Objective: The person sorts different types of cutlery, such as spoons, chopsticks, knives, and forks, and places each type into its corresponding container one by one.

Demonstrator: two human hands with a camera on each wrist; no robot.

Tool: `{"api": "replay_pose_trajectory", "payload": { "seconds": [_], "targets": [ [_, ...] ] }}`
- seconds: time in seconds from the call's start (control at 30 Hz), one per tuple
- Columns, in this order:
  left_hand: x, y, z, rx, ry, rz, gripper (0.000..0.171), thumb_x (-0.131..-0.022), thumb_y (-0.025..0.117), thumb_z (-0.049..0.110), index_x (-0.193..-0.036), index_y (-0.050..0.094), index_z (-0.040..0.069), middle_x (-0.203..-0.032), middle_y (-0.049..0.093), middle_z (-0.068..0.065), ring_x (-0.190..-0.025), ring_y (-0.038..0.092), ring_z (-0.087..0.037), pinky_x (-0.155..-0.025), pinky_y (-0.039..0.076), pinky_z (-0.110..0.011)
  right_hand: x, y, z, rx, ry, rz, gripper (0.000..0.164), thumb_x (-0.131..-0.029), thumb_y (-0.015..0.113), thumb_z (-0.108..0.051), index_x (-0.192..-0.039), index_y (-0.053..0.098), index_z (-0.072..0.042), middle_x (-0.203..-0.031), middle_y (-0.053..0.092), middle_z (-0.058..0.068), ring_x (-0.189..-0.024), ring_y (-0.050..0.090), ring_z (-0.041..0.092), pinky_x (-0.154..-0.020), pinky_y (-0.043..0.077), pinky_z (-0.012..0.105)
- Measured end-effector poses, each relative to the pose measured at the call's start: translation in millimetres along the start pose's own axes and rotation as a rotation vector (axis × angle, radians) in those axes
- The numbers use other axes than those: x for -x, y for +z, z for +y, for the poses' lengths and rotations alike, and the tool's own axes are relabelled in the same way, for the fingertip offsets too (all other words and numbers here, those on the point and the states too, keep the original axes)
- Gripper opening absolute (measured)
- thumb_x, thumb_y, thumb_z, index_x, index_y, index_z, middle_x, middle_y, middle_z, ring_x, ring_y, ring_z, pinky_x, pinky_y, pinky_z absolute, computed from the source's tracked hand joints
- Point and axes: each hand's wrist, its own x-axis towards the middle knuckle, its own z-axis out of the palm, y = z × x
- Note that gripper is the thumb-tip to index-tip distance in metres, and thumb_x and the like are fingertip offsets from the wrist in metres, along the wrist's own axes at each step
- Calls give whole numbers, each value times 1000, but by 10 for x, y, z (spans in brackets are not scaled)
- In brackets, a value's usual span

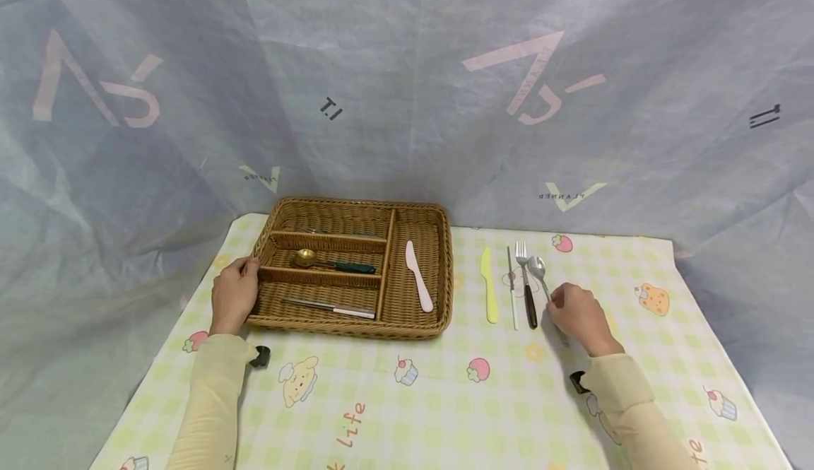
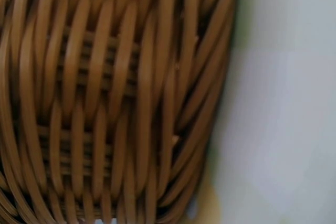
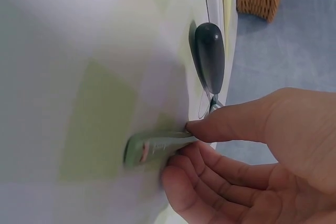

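Spoon point(image 1: 538, 266): green-handled, pinched in right hand point(image 1: 580, 318)
Wicker basket point(image 1: 350, 327): left hand point(image 1: 234, 295) gripping its side
Fork point(image 1: 531, 306): just beside spoon

Both forearms point(image 1: 213, 399) reached forward, well apart. The left hand point(image 1: 234, 292) gripped; the right hand point(image 1: 580, 314) pinched between thumb point(image 3: 233, 121) and curled fingers point(image 3: 181, 187).

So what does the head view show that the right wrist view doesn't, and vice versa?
Only the head view: the left hand on the basket, with a pink knife and gold spoon inside.

Only the right wrist view: small markings on the held spoon.

Both: the right hand, held spoon, fork's dark handle and some basket.
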Motion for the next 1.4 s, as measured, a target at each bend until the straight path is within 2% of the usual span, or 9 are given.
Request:
{"api": "replay_pose_trajectory", "payload": {
  "seconds": [0.17,0.43,0.57,0.63,0.83,1.1,1.27,1.4],
  "targets": [
    [4,6,-3,4,-2,1,64,-116,35,48,-159,52,4,-116,70,-26,-76,57,-36,-84,45,-55,59,5,24,0,15,3,18,-95,66,-6,-103,69,10,-93,71,23,-78,67,32,-69,55,50],
    [4,5,5,4,1,6,64,-116,35,47,-159,52,3,-129,69,-26,-97,64,-43,-93,47,-62,171,-13,58,4,32,1,17,-95,65,-7,-103,69,8,-93,71,21,-75,66,29,-66,54,47],
    [2,8,-3,-2,2,6,63,-116,35,47,-159,52,3,-118,70,-25,-87,62,-40,-88,46,-58,227,-30,82,18,34,0,18,-93,65,-7,-104,70,7,-93,72,20,-75,65,28,-66,54,47],
    [-1,6,-9,-6,-2,2,63,-116,36,47,-159,53,4,-107,69,-24,-77,57,-37,-82,45,-55,256,-39,92,20,33,-5,18,-93,66,-7,-104,70,7,-93,71,20,-73,64,27,-65,53,46],
    [-5,-12,-11,-8,7,-13,63,-117,35,46,-160,51,3,-76,57,-13,-58,44,-30,-68,40,-46,343,-84,114,22,47,-33,18,-94,67,-8,-104,69,5,-93,71,17,-73,62,24,-63,50,43],
    [-13,-2,-12,-18,13,-1,64,-116,34,47,-159,52,3,-81,61,-14,-59,46,-29,-69,40,-45,416,-137,133,42,61,-59,19,-94,68,-10,-105,69,5,-93,70,16,-75,61,25,-64,50,43],
    [-16,4,-10,-12,10,1,62,-116,35,46,-158,53,3,-76,57,-12,-58,45,-29,-65,38,-44,467,-168,142,39,60,-71,19,-95,68,-10,-107,69,5,-93,71,15,-76,63,25,-65,51,45],
    [-12,-3,7,-19,9,6,62,-117,35,46,-157,54,2,-80,59,-12,-62,48,-30,-70,39,-45,521,-186,165,53,54,-73,19,-95,67,-10,-107,69,5,-93,72,14,-75,64,24,-65,51,45]
  ]
}}
